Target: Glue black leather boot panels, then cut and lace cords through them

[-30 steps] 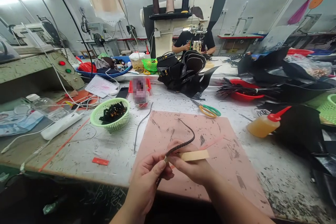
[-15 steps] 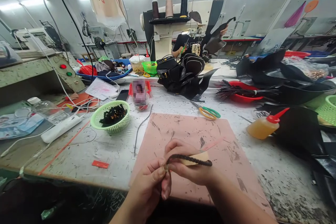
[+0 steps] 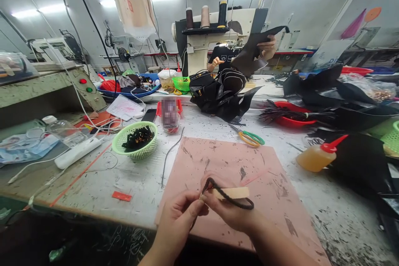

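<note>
A dark braided cord (image 3: 231, 198) curves in a loop over my right hand (image 3: 230, 215), and its near end runs down between both hands. My left hand (image 3: 179, 218) is closed, pinching the cord with thumb and fingers. The right thumb and fingers press on the same stretch, touching the left fingertips. A flat beige strip (image 3: 238, 192) sticks out to the right from the right hand's grip. Both hands are above the near part of a pink sheet (image 3: 215, 151) marked with dark smears. The exact spot being pinched is mostly covered by fingers.
Green-and-orange scissors (image 3: 252, 138) lie at the sheet's far edge. A green basket (image 3: 140, 154) of black pieces stands left, with a red strip (image 3: 121, 196) nearer. At right is an amber bottle (image 3: 315, 158). Behind, a black bag (image 3: 218, 93) rests before a co-worker's sewing machine (image 3: 205, 43).
The cord's loop has opened and arches higher beside the right fingers. More of the beige strip shows. The co-worker's dark piece has shifted, and the whole view has moved slightly.
</note>
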A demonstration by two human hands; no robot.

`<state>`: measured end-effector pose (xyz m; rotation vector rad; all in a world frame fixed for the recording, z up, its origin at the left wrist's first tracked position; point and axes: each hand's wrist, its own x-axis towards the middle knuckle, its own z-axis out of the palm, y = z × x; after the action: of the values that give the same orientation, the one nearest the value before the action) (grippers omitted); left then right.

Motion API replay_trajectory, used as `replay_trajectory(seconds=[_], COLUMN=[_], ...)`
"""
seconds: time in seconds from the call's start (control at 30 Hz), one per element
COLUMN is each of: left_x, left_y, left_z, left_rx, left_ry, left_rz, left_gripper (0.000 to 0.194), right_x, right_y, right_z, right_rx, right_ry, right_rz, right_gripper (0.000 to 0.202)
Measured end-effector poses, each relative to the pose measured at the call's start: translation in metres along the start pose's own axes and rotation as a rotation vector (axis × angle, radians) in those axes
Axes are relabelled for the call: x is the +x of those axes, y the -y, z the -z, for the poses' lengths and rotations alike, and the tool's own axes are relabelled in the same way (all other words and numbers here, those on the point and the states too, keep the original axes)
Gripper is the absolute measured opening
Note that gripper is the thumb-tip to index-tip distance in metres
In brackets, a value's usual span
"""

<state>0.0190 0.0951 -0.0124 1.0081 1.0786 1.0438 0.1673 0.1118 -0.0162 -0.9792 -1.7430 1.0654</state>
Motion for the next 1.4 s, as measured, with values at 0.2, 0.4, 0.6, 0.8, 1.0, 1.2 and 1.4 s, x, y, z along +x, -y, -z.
replay_trajectory(seconds=[0.2,0.4,0.6,0.8,1.0,1.2,1.4], left_x=[0.0,0.004,0.018,0.017,0.013,0.024,0.028], left_y=[0.012,0.015,0.022,0.031,-0.002,-0.012,-0.002], left_z=[0.004,0.015,0.017,0.025,0.049,0.021,0.015], left_rx=[-0.039,-0.193,-0.564,-0.466,-0.629,-0.372,-0.23], left_ry=[0.114,0.078,-0.097,-0.019,0.412,0.158,-0.068], left_rz=[0.111,0.35,0.619,0.596,0.03,0.281,0.313], left_gripper=[0.026,0.025,0.023,0.03,0.028,0.024,0.027], right_x=[-0.008,0.003,0.018,0.04,0.062,0.068,0.034], right_y=[-0.002,-0.045,-0.061,-0.053,-0.089,-0.111,-0.079], right_z=[0.008,0.057,0.088,0.097,0.154,0.176,0.155], right_rx=[-0.439,-0.878,-0.984,-1.078,-1.189,-1.155,-1.067], right_ry=[0.056,0.07,0.254,0.22,-0.04,-0.04,-0.082], right_rz=[0.398,0.476,-0.16,-0.346,-0.721,-0.847,-0.764], right_gripper=[0.013,0.027,0.035,0.035,0.032,0.054,0.07])
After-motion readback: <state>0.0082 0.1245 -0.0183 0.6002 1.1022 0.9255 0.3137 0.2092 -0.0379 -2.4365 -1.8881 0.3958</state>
